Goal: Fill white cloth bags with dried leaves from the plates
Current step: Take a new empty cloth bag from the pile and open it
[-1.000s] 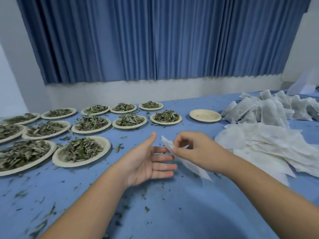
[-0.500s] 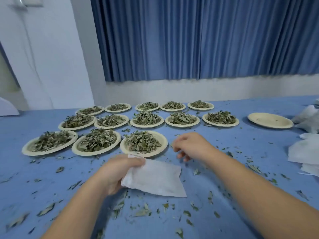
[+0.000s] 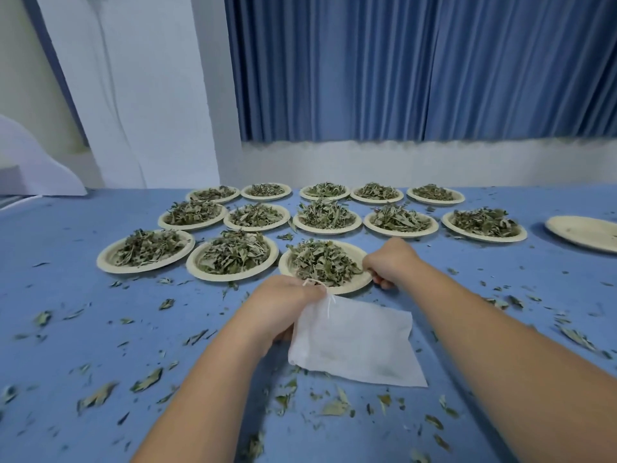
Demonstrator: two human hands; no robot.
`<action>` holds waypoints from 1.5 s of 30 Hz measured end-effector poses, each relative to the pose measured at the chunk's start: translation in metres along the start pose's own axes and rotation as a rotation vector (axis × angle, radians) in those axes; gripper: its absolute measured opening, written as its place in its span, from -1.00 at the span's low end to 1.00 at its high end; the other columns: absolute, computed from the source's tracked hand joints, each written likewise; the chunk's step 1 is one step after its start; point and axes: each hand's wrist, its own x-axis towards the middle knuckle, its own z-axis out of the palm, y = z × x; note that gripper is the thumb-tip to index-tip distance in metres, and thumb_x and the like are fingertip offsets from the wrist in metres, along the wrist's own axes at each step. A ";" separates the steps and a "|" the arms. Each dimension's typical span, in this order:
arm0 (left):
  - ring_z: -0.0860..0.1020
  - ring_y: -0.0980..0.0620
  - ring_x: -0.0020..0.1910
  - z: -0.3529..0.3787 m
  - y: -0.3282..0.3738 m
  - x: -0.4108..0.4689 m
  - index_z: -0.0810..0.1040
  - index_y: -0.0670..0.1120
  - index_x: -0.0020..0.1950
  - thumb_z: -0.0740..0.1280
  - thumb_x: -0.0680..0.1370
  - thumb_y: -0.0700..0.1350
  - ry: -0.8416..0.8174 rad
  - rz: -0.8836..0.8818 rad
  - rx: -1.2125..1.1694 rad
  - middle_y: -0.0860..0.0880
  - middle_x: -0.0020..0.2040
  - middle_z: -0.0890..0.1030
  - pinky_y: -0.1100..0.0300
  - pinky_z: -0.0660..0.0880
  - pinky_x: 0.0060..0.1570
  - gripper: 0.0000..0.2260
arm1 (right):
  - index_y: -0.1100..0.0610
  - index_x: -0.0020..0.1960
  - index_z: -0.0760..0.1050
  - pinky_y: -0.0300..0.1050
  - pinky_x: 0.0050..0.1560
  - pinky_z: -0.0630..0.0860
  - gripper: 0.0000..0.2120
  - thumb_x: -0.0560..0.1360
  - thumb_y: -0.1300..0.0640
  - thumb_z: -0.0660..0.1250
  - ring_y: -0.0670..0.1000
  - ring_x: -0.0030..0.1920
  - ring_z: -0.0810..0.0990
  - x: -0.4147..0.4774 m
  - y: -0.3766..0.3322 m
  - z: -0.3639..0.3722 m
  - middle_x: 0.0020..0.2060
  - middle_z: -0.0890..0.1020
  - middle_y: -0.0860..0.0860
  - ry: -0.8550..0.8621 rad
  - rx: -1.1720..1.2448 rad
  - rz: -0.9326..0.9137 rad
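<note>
Blue curtain behind. Blue surface carries 13 plates of dried leaves in 3 rows, plus 1 empty plate far right. White cloth bag lies flat just before nearest plate, mouth gripped by left hand. Right hand curled at that plate's leaves; cannot tell if holding any. Leaf scraps scattered.

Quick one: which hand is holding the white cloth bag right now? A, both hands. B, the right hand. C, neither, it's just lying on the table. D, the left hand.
D: the left hand grips the white bag at its drawstring end, while the right hand is over at the rim of the nearest plate, off the bag.
</note>
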 end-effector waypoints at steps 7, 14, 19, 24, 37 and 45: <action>0.32 0.01 -0.55 -0.005 -0.002 -0.002 0.49 -0.11 -0.19 0.34 0.56 0.00 -0.023 -0.047 0.076 -0.04 -0.45 0.45 0.28 0.20 -0.52 -0.78 | 0.27 -0.38 0.43 -0.24 -0.56 0.28 -0.80 0.40 0.31 0.35 0.01 -0.66 0.30 0.000 0.026 -0.031 -0.57 0.46 0.11 0.044 0.209 0.003; 0.29 0.04 -0.60 -0.003 -0.004 0.002 0.53 -0.22 -0.25 0.33 0.58 -0.14 0.145 -0.068 -0.106 -0.06 -0.54 0.40 0.32 0.23 -0.60 -0.76 | 0.24 -0.28 0.47 -0.18 -0.51 0.21 -0.87 0.40 0.24 0.39 0.03 -0.57 0.29 -0.020 0.083 -0.103 -0.53 0.45 0.12 0.010 0.215 -0.030; 0.41 0.10 -0.60 0.005 0.000 0.009 0.57 -0.36 0.00 0.32 0.58 -0.24 0.228 -0.025 -0.360 -0.06 -0.50 0.48 0.33 0.38 -0.61 -0.84 | 0.27 -0.15 0.59 -0.26 -0.60 0.24 -0.93 0.42 0.25 0.41 -0.02 -0.54 0.32 -0.032 0.125 -0.140 -0.53 0.43 0.10 -0.112 0.234 -0.065; 0.56 0.10 -0.52 0.021 0.018 0.019 0.51 -0.29 0.06 0.32 0.57 -0.30 0.216 0.070 -0.558 -0.13 -0.27 0.52 0.32 0.51 -0.49 -0.91 | 0.27 0.01 0.60 -0.26 -0.62 0.19 -0.85 0.45 0.28 0.39 -0.05 -0.59 0.27 -0.042 0.145 -0.150 -0.54 0.40 0.11 -0.358 0.179 -0.088; 0.69 -0.07 -0.31 0.080 0.034 0.042 0.46 -0.35 0.09 0.27 0.58 -0.37 0.065 -0.018 -0.846 -0.31 -0.05 0.61 0.27 0.59 -0.39 -0.89 | -0.10 -0.04 0.58 -0.25 -0.31 0.45 -0.87 0.45 -0.10 0.38 -0.18 -0.40 0.54 -0.058 0.110 -0.127 -0.21 0.60 -0.11 0.072 -0.037 -0.460; 0.69 -0.10 -0.34 0.090 0.036 0.035 0.49 -0.37 0.00 0.24 0.59 -0.34 -0.082 -0.071 -0.965 -0.29 -0.27 0.66 0.25 0.58 -0.45 -0.92 | -0.16 0.30 0.45 -0.39 -0.17 0.29 -0.58 0.45 -0.04 0.41 -0.30 -0.19 0.41 -0.052 0.059 -0.077 0.09 0.36 -0.16 -0.073 -0.315 -0.777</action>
